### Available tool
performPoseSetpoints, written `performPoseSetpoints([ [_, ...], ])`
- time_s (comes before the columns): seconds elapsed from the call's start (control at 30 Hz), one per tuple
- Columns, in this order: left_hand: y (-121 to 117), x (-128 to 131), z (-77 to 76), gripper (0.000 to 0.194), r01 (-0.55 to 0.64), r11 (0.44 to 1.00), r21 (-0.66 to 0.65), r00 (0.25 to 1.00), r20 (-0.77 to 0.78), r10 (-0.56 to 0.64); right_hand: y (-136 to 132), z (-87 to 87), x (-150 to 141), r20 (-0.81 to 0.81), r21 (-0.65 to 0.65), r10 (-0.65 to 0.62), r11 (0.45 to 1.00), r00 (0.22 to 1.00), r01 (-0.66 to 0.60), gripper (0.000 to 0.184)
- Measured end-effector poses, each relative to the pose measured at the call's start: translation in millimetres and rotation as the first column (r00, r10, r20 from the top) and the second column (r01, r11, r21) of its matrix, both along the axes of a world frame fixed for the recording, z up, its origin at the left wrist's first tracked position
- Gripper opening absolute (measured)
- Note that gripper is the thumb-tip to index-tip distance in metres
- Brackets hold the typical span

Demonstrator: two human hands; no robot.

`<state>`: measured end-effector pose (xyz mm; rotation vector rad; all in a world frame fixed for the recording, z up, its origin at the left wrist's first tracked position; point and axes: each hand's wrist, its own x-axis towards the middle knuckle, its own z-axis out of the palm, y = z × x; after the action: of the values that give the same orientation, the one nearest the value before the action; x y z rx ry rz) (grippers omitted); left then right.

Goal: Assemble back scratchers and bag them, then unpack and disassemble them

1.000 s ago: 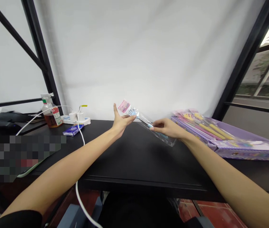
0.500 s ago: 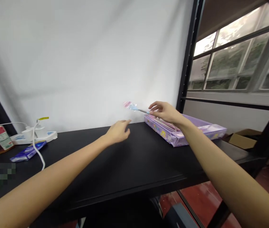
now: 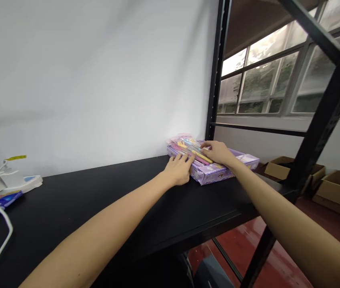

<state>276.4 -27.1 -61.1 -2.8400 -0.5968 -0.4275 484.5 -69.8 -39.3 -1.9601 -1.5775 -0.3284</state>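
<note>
A shallow purple patterned box lies on the black shelf, filled with slim pink, yellow and blue sticks in clear wrappers. One yellow stick with a forked head lies across the top. My right hand is over the box, its fingers closed at the handle end of a wrapped blue stick, which rests among the others. My left hand is at the box's near left side, fingers spread, the fingertips at its edge beside the pink sticks. The right palm hides part of the contents.
On the left of the black shelf are a white power strip, a white cable and a blue-purple packet. A white panel stands behind. Black metal posts and cardboard boxes are at the right.
My right hand has lowered the blue stick from the air onto the box. My left hand has moved right to the box's edge, and the view has turned right.
</note>
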Motion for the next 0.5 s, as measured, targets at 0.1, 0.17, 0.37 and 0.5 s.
performPoseSetpoints([
  [0.1, 0, -1, -3.3, 0.076, 0.01, 1.0, 0.016, 1.0, -0.001, -0.01, -1, 3.8, -1, -0.108, 0.021, -0.005, 1.0, 0.994, 0.008, 0.026],
  [0.17, 2, -4, -3.4, 0.079, 0.008, 1.0, 0.024, 1.0, -0.019, -0.007, -2, 6.3, -3, -0.133, 0.048, -0.003, 0.999, 0.991, 0.01, 0.027],
  [0.37, 13, -22, 1.9, 0.079, -0.025, 0.997, 0.069, 0.996, -0.086, 0.031, -4, 17.1, -29, 0.001, 0.231, 0.066, 0.971, 0.998, -0.065, 0.021],
  [0.5, 23, -59, 12.7, 0.074, -0.013, 1.0, 0.026, 0.988, -0.155, 0.017, -1, 29.3, -71, -0.037, 0.249, 0.303, 0.926, 0.952, -0.285, 0.019],
])
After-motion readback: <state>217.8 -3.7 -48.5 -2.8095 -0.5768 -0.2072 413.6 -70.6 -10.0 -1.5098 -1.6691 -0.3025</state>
